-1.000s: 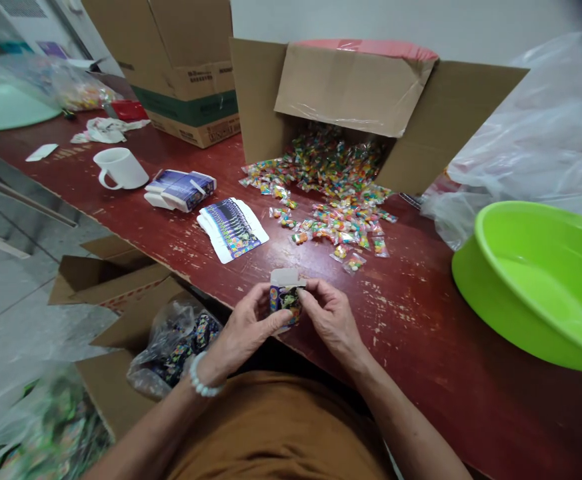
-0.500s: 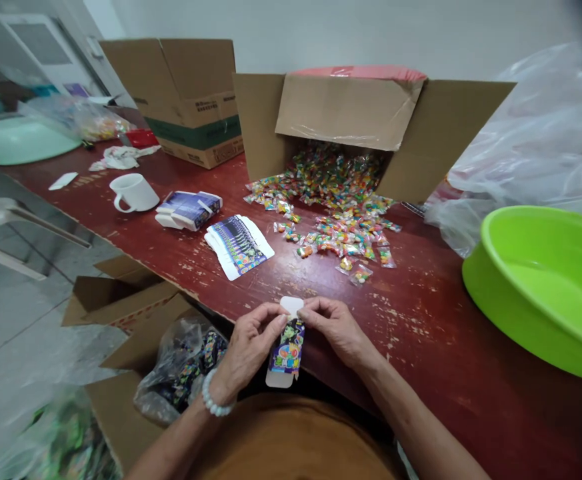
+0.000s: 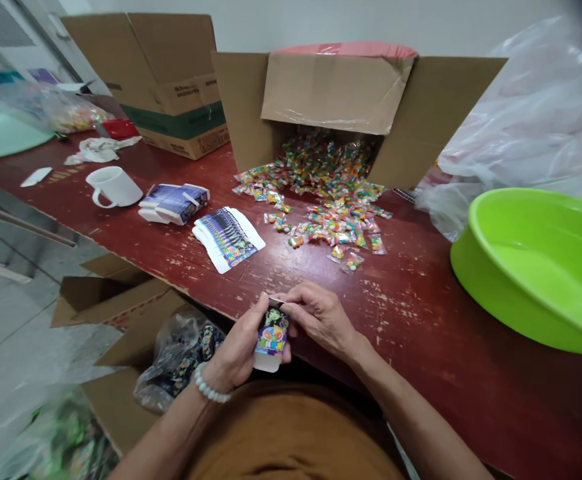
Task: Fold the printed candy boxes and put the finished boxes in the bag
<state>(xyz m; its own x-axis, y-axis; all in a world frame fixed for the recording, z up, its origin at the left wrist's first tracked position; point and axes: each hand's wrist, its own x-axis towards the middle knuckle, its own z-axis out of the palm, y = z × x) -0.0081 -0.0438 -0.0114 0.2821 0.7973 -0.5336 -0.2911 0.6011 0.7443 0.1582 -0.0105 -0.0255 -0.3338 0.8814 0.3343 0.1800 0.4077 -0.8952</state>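
A small printed candy box (image 3: 273,333), purple and black with colourful pictures, is held upright in front of me at the table's near edge. My left hand (image 3: 241,343) is wrapped round it from the left, with fingertips showing on its right side. At its top end, my right hand (image 3: 321,319) pinches the flap; the flap itself is mostly hidden by the fingers. A white flap sticks out at the box's lower end. Beyond the hands lie a fanned stack of flat boxes (image 3: 228,237) and many small clear candy packets (image 3: 338,227).
A tipped carton (image 3: 328,90) spills packets onto the red table (image 3: 415,300). A green basin (image 3: 515,280) stands right, a white mug (image 3: 114,187) and bundled boxes (image 3: 175,203) left. Another carton (image 3: 171,87) stands behind. Below left are an open carton (image 3: 121,300) and a plastic bag (image 3: 171,360).
The top white flap was upright between both hands and now is folded down. My left hand has moved round the box, and the view has shifted slightly.
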